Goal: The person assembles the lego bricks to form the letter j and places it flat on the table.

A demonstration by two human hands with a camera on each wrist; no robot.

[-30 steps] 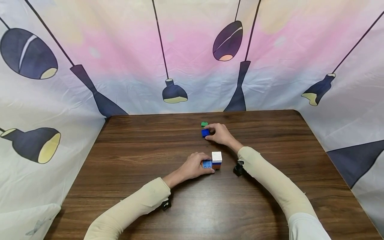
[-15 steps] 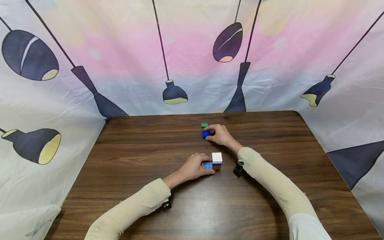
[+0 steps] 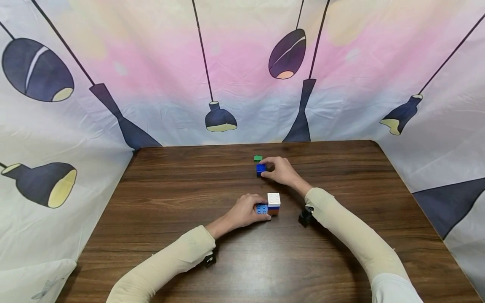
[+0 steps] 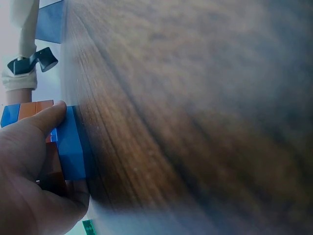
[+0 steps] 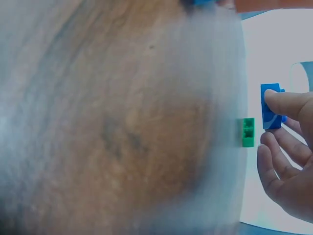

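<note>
My left hand (image 3: 246,209) grips a joined stack of toy building bricks on the table, thumb and fingers on opposite sides. The stack has a light blue brick (image 3: 262,208) on its left and a taller part topped by a white brick (image 3: 273,198). The left wrist view shows a blue brick (image 4: 71,147) lowest, with orange and brown ones above. Farther back, my right hand (image 3: 280,170) pinches a dark blue brick (image 3: 260,170) by thumb and finger. In the right wrist view this brick (image 5: 270,108) hangs just above the table, studs facing up.
A small green brick (image 3: 258,158) lies on the brown wooden table (image 3: 182,176) just beyond the dark blue brick. A cloth printed with lamps (image 3: 242,75) hangs behind the table. Each wrist carries a black camera (image 3: 305,216).
My right hand has raised the dark blue brick slightly off the table and shifted a little to the right. The left hand and its stack stay in place.
</note>
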